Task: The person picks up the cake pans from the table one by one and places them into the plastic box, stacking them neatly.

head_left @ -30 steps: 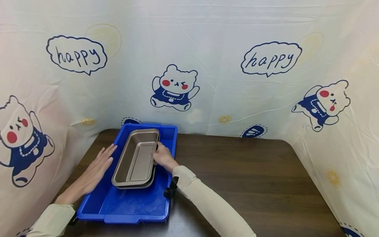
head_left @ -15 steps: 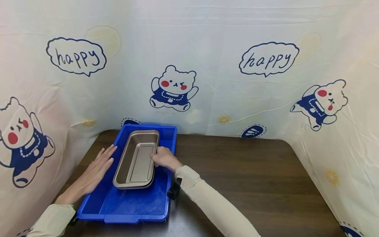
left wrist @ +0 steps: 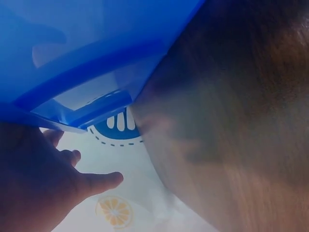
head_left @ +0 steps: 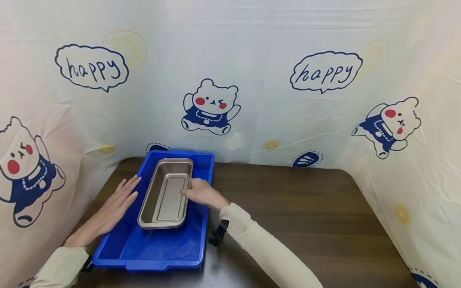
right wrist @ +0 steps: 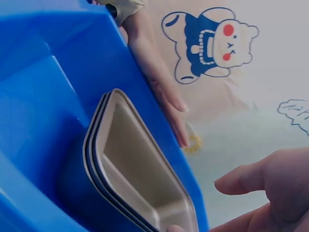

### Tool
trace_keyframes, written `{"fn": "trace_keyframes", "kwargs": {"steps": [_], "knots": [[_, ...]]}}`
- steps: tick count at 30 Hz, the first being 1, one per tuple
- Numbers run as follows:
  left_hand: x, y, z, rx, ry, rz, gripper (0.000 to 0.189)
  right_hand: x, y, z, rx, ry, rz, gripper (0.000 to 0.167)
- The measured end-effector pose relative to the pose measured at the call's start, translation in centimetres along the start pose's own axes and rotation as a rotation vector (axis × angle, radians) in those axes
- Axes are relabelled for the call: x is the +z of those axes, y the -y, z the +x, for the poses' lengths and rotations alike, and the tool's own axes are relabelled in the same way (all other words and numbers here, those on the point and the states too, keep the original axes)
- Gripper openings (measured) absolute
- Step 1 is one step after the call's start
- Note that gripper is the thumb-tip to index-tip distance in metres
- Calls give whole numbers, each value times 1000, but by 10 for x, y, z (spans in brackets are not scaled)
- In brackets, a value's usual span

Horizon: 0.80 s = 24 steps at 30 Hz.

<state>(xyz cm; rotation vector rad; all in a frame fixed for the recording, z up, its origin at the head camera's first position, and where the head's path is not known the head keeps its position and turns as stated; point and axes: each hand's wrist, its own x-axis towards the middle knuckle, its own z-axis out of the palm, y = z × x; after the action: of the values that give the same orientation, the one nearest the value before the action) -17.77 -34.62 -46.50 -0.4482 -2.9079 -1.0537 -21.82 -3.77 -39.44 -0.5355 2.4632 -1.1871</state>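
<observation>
A stack of nested bronze-coloured loaf pans [head_left: 171,198] stands in a blue plastic tray [head_left: 158,252]. In the right wrist view the rims of the loaf pans [right wrist: 140,145] lie close together, one inside another. My right hand [head_left: 203,194] is at the right long rim of the stack. From the right wrist, its thumb [right wrist: 241,180] looks extended and apart from the pans, and a fingertip shows over the rim. My left hand [head_left: 117,208] lies with straight fingers along the tray's left side. The left wrist view shows this hand [left wrist: 48,179] below the tray's edge.
Under the tray is a dark wooden table [head_left: 288,208], which stretches to the right. A pale curtain [head_left: 266,80] printed with bears and lettering surrounds it at the back and sides.
The top pan has settled down into line with those beneath it. My right hand has loosened at the rim and shifted slightly toward me. The left hand stays at the tray's side.
</observation>
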Motion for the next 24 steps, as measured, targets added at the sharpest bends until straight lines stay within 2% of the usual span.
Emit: {"fn": "trace_keyframes", "kwargs": {"steps": [2,4,8,15,18,24], "knots": [[0,0,0,-13,9,11,62,-4,-1,-3,-15,-5,-21,52],[0,-1,0,-29,16,25,63,-7,-3,-6,-31,-24,-52,56],[1,-1,-1,-56,33,52,66,-11,-9,-14,-68,-73,-48,53],[-5,0,0,-36,17,67,64,-24,-28,-32,-144,-167,34,51],[-9,3,0,-12,-4,77,63,-33,-41,-40,-164,-208,42,52],[-18,10,-4,58,-108,128,62,-51,-74,-55,-172,-257,-6,59]]}}
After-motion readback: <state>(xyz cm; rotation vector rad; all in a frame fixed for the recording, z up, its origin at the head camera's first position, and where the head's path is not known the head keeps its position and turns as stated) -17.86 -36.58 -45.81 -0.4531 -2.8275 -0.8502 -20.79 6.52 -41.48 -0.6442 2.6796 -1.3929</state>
